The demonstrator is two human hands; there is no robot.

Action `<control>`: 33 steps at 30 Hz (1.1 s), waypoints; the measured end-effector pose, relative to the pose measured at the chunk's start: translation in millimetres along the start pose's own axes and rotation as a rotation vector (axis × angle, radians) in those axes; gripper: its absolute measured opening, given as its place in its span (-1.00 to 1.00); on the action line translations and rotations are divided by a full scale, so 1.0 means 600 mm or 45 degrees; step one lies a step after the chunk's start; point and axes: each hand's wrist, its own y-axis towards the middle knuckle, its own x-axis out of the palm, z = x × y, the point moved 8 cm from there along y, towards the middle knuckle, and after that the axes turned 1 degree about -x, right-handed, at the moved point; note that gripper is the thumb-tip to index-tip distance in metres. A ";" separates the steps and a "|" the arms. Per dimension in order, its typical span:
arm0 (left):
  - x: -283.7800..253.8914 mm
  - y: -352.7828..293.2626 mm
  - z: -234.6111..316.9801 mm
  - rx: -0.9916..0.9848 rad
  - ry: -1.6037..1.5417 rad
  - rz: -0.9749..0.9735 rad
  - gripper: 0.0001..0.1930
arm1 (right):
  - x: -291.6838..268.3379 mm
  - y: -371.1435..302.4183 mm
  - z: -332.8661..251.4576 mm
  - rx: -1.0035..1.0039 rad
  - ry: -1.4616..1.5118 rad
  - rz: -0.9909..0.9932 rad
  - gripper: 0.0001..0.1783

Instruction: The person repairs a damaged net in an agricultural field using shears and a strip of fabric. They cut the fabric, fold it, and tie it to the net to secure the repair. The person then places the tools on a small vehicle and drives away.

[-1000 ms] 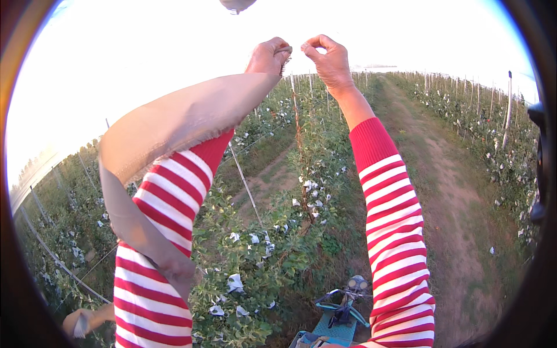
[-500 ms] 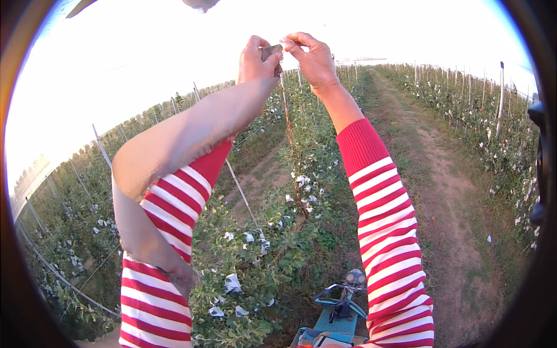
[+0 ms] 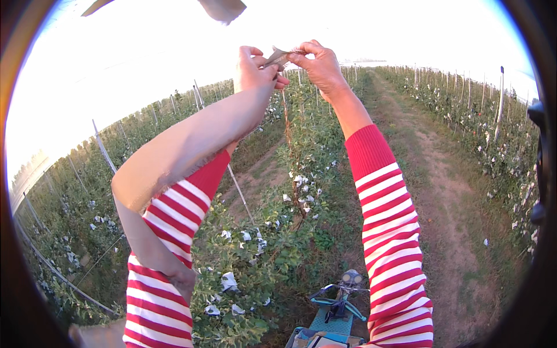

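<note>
Both my arms, in red-and-white striped sleeves, reach up against the bright sky. A long grey-brown strip of cloth (image 3: 185,136) with a frayed edge loops over my left forearm and runs up to the wrist. My left hand (image 3: 253,72) holds the strip's upper part between its fingers; the palm is partly hidden. Thumb and fingertips of my right hand (image 3: 322,68) pinch the frayed end, so a short piece of cloth stretches between the two hands.
Below are leafy orchard trees (image 3: 272,255) with white bags or wrappings. A dirt track (image 3: 447,209) runs off at the right. A turquoise vehicle with handlebars (image 3: 339,307) stands below, and posts (image 3: 501,104) line the rows. Grey-brown material (image 3: 223,8) hangs at the top edge.
My right hand has shifted slightly right and down. More cloth now shows between the hands, and the left fingers have spread a little. The material at the top edge hangs further into view.
</note>
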 end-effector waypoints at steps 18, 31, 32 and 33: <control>0.062 -0.110 0.050 1.469 1.577 -0.123 -0.49 | -0.015 -0.053 0.003 0.172 0.273 0.023 -0.85; 0.065 -0.094 0.034 1.309 1.806 -0.180 -0.68 | -0.013 -0.056 0.000 0.152 0.182 -0.191 -0.79; 0.068 -0.091 0.032 1.280 1.770 -0.162 -0.66 | -0.018 -0.057 -0.005 0.109 0.140 -0.220 -0.82; 0.072 -0.090 0.031 1.283 1.731 -0.172 -0.68 | -0.024 -0.054 -0.006 0.059 0.084 -0.210 -0.79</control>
